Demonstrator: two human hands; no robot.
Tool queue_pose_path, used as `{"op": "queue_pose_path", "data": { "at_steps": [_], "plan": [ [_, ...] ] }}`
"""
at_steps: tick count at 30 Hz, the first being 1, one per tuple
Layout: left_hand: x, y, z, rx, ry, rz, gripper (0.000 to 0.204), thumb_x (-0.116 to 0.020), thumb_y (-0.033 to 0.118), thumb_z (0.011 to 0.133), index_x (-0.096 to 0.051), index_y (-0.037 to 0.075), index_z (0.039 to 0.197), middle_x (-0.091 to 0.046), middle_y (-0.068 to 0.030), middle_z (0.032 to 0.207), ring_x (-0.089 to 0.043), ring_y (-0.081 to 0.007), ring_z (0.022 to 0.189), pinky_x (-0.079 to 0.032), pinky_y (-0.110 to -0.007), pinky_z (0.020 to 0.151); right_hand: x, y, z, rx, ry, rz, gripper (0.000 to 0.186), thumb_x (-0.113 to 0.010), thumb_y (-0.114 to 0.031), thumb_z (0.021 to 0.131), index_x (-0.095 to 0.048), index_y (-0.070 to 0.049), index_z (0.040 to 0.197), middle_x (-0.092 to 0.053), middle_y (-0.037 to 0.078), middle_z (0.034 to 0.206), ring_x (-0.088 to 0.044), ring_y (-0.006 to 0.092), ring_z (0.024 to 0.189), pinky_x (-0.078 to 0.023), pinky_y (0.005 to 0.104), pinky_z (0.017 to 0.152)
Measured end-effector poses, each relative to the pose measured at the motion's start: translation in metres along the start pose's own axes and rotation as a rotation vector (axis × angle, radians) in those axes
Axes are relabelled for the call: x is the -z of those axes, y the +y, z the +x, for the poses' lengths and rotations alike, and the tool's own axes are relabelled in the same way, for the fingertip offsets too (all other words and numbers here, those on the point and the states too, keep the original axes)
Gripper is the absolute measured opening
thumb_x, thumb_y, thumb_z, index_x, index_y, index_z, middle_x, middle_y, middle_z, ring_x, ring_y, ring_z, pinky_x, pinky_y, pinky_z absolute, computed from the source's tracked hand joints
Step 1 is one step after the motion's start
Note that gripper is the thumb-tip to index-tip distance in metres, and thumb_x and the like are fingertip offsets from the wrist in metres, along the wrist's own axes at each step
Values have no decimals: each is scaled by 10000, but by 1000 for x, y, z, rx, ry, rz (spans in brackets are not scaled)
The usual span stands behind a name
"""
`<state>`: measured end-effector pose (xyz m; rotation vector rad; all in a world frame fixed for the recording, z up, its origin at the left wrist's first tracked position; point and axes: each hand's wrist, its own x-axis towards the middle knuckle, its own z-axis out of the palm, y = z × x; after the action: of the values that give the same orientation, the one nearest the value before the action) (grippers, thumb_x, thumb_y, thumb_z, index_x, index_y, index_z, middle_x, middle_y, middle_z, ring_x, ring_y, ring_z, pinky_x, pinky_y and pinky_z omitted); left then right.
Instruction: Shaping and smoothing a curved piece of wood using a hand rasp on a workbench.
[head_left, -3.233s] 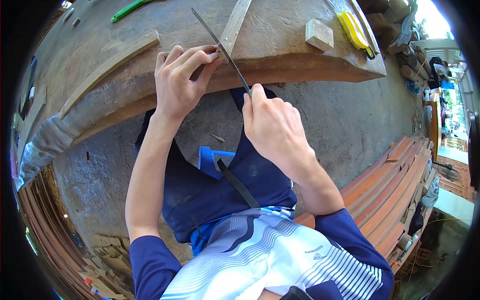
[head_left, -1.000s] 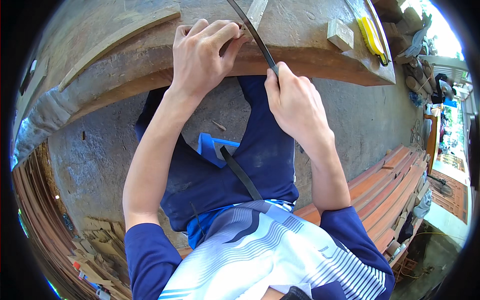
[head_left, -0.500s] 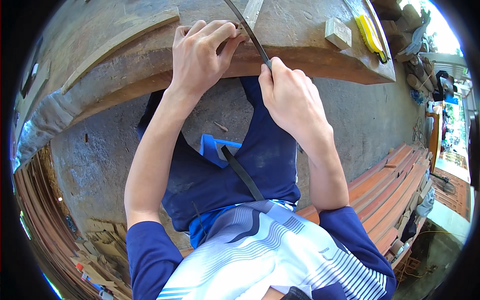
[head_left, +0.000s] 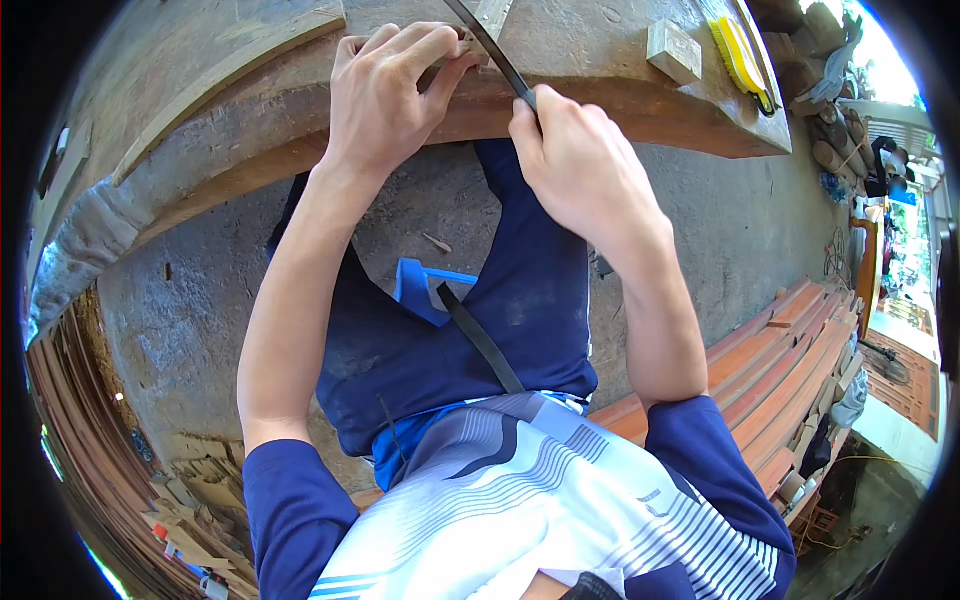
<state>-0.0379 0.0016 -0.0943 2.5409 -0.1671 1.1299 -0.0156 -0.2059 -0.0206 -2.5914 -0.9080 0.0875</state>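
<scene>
At the near edge of the thick wooden workbench (head_left: 590,40), my left hand (head_left: 392,95) is bent with thumb and fingers pinched. They close on the near end of a narrow pale wooden strip (head_left: 494,16), partly hidden by the fingers. My right hand (head_left: 590,165) is wrapped round the lower end of a long, thin dark metal blade (head_left: 497,57). It slants up and left across the strip, close beside my left fingertips, and its far end runs out of the picture. Whether the blade touches the strip I cannot tell.
On the bench's right lie a wooden block (head_left: 674,52) and a yellow brush (head_left: 738,58); a long wooden batten (head_left: 225,90) lies left. Blue plastic (head_left: 420,290) shows between my legs. Stacked boards (head_left: 775,355) stand at right, more planks (head_left: 85,430) at left.
Both hands sit slightly higher and further left in the picture, along with the blade. The bench has shifted slightly upward in view. Both grips look the same.
</scene>
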Motion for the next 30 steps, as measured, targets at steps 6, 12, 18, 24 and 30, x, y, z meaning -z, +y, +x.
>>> {"op": "queue_pose_path", "data": {
  "at_steps": [6, 12, 18, 24, 30],
  "plan": [
    [1, 1, -4, 0, 3, 27, 134, -765, 328, 969, -727, 203, 939, -771, 99, 1011, -670, -135, 844, -423, -390, 803, 10, -2, -22, -78, -96, -18, 340, -500, -248, 1087, -594, 24, 906, -671, 277, 705, -688, 479, 683, -568, 550, 656],
    [0, 1, 1, -26, 19, -9, 124, -766, 326, 969, -740, 206, 955, -774, 100, 1021, -667, -135, 840, -424, -382, 811, 18, -5, -44, -215, -179, 55, 300, -525, -233, 1080, -569, 19, 922, -661, 285, 699, -681, 491, 687, -556, 560, 638],
    [0, 2, -1, 25, -15, 0, 148, -770, 341, 962, -729, 199, 947, -766, 102, 990, -666, -138, 836, -423, -377, 808, -1, -7, 4, -73, -46, 23, 367, -497, -262, 1088, -585, 24, 876, -669, 290, 717, -677, 507, 701, -560, 577, 671],
    [2, 6, 0, 10, 22, 26, 134, -762, 338, 971, -723, 214, 938, -763, 113, 993, -668, -128, 843, -420, -381, 814, 13, -4, -48, -115, -119, -28, 305, -516, -237, 1082, -576, 14, 920, -658, 280, 684, -690, 467, 672, -547, 560, 631],
    [0, 2, 0, -35, 33, 11, 151, -788, 314, 952, -706, 188, 937, -787, 87, 1054, -686, -151, 885, -419, -352, 795, 10, -2, -49, -128, -93, 39, 292, -529, -221, 1078, -580, 12, 911, -643, 261, 637, -671, 475, 634, -546, 545, 605]
  ]
}}
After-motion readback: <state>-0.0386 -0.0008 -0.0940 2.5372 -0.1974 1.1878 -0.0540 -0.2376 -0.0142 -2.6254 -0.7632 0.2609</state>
